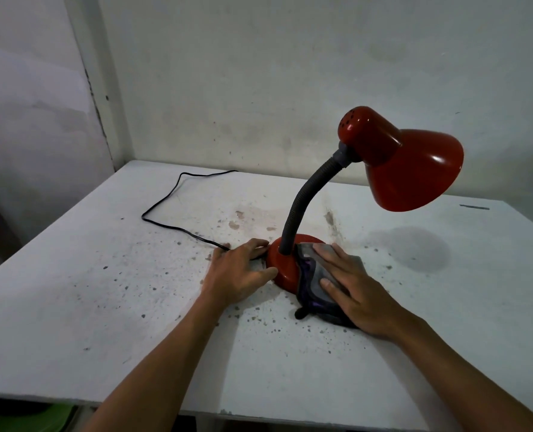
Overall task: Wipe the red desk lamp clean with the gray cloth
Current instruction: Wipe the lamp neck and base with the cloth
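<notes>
1. Standing on a white desk (103, 307) is a red lamp (408, 163), with its round base (282, 271) near the middle of the desk.
2. A gray bendy neck (302, 201) goes up from the base to the red shade, which leans out to the right.
3. The left hand (240, 272) rests on the desk with its grip spread open, thumb and fingers touching the left side of the base. It has hold of nothing else.
4. The right hand (352, 285) lies flat and open on a gray cloth (315, 275), pressing it onto the right side of the base. The cloth has a purple edge and hangs down onto the desk.
5. A black cord (165, 198) runs from the base, under the left fingers, and loops away to the back left of the desk.
6. The desk is white with many small dark spots and brown stains.
7. A small dark mark (474, 207) sits far right.
8. Behind is a pale, stained wall (259, 73).
9. Something green (31, 416) shows under the desk at the bottom left.
</notes>
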Demonstrator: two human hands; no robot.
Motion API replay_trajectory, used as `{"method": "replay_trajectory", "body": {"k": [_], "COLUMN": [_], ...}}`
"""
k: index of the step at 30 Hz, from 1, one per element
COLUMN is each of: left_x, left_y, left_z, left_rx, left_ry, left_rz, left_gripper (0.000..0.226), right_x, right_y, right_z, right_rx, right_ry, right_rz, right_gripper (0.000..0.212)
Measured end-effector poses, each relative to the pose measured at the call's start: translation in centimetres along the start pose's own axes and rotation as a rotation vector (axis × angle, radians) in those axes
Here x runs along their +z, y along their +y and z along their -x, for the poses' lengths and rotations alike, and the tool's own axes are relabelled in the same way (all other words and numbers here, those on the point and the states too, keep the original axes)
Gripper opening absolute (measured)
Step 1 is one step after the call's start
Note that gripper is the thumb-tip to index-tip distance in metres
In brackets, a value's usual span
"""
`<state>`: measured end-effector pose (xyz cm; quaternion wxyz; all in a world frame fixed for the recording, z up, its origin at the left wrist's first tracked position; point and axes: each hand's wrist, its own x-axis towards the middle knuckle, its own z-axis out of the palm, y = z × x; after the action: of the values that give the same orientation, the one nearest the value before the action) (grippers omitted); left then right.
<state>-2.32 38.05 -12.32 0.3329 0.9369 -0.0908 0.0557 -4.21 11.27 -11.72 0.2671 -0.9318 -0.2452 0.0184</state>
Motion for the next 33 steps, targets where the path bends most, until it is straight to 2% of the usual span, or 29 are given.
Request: {"method": "replay_trajectory", "body": {"k": [12, 24, 29, 33], "left_x": [-0.1, 0.0, -0.2, -0.2], "left_y": [-0.1, -0.2, 0.1, 0.5], "left_z": [0.0, 0.1, 0.5, 1.9], "left_rx": [0.005, -0.007, 0.013, 0.019], "left_ry": [-0.005, -0.021, 0.000, 0.029], "left_rz": [0.006, 0.041, 0.036, 0.107], "left_gripper": [0.072, 0.076, 0.068, 0.067], "right_x": [-0.8, 0.9, 0.8, 0.8], "right_y": [-0.7, -2.8, -4.9, -6.2], "right_z": [-6.7, -1.1, 0.0, 0.0], "right_rx": [0.158, 0.150, 0.267, 0.391], "right_ry": [-0.017, -0.007, -0.018, 0.051], "right_rz": [-0.049, 0.111, 0.327, 0.247], "right_gripper": [0.057, 0.053, 0.059, 0.051]}}
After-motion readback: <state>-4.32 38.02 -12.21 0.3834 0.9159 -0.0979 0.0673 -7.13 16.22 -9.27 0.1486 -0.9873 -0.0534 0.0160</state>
